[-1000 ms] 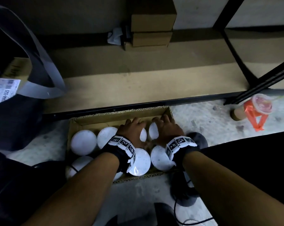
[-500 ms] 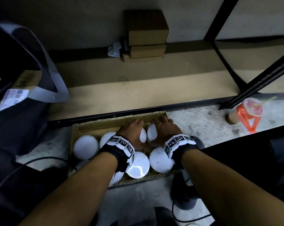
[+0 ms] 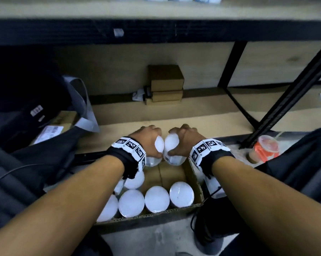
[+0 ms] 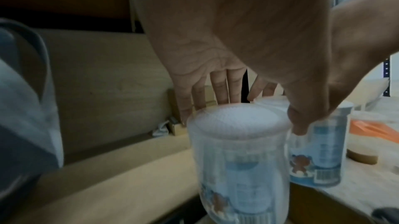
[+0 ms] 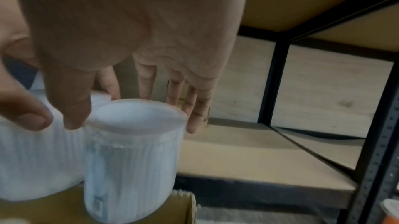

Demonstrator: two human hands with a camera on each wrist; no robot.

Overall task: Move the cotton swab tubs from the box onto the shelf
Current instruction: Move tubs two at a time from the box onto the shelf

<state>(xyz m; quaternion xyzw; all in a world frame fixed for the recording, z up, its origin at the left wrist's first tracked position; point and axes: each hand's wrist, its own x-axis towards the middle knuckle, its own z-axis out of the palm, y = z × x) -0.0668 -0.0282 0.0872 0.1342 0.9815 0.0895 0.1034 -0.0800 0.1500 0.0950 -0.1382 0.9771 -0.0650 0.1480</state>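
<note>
My left hand (image 3: 150, 143) grips one clear cotton swab tub (image 3: 158, 145) by its white lid, lifted above the far end of the cardboard box (image 3: 194, 174). My right hand (image 3: 180, 141) grips a second tub (image 3: 171, 146) the same way, right beside the first. In the left wrist view the held tub (image 4: 237, 156) hangs under my fingers (image 4: 218, 91), with the other tub (image 4: 319, 151) to its right. The right wrist view shows my tub (image 5: 131, 156) pinched at the lid. Several more tubs (image 3: 156, 199) stand in the box. The upper shelf (image 3: 156, 8) runs across the top.
The low shelf board (image 3: 192, 115) behind the box holds stacked small cartons (image 3: 166, 84). Black shelf posts (image 3: 288, 100) slant at the right. A drink cup with an orange bag (image 3: 264, 149) stands on the floor at the right. A dark bag (image 3: 36, 111) lies to the left.
Both hands, which were down among the tubs in the box, have each closed on a tub and lifted it up out of the box. The head view has tilted upward.
</note>
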